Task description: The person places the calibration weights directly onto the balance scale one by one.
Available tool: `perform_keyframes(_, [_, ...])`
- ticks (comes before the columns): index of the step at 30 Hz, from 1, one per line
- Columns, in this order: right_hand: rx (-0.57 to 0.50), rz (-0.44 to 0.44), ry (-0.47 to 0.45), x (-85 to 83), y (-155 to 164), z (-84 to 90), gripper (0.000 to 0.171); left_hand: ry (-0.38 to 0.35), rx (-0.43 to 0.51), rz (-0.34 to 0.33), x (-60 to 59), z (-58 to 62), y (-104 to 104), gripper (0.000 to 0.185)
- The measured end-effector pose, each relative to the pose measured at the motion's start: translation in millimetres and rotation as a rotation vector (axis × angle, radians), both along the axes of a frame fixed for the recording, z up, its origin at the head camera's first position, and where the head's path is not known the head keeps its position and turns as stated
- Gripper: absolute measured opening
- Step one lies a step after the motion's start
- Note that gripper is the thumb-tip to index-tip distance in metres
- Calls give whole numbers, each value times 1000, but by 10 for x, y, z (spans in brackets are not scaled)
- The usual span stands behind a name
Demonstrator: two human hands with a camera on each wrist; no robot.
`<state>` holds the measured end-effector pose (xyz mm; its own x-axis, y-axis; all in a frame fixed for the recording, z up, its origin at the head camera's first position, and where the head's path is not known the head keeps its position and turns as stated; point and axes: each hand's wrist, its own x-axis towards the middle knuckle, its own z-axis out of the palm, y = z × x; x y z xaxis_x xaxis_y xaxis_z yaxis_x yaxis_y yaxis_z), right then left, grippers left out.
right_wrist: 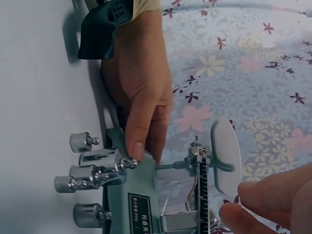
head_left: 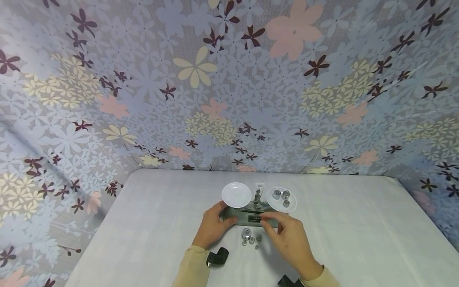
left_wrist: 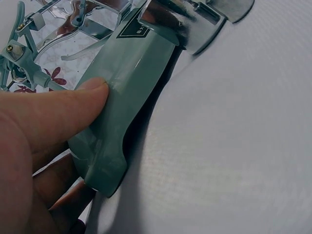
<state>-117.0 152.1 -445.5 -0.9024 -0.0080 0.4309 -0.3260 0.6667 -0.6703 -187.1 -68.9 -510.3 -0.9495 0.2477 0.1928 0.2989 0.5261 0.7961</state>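
Note:
A green balance scale (head_left: pixel 241 218) stands on the table with two white pans. Its left pan (head_left: pixel 236 194) is bare, while the right pan (head_left: pixel 274 203) bears three metal weights (head_left: pixel 285 194). My left hand (head_left: pixel 212 224) grips the left end of the base, thumb on top and fingers behind, as the left wrist view shows. My right hand (head_left: pixel 288 237) is at the front of the scale, thumb and forefinger close to the graduated beam (right_wrist: pixel 202 195). A small gap shows between those fingertips in the right wrist view, with nothing visible in it.
Several metal weights of different sizes, one large weight (head_left: pixel 246 233) among them, stand on the white-covered table (head_left: pixel 154 223) in front of the scale. Flowered cloth (head_left: pixel 229 99) rises behind the table's far edge. Each wrist wears a black device (head_left: pixel 219 256).

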Motion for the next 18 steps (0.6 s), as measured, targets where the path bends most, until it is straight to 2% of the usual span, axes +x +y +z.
perform_keyframes(6, [-2,4,-80,-1,-12,-24,16,4,-4,-1,0,-4,5,59])
perform_keyframes(18, [42,34,-100,-22,-20,-95,16,23,2,2,3,-1,2,57])
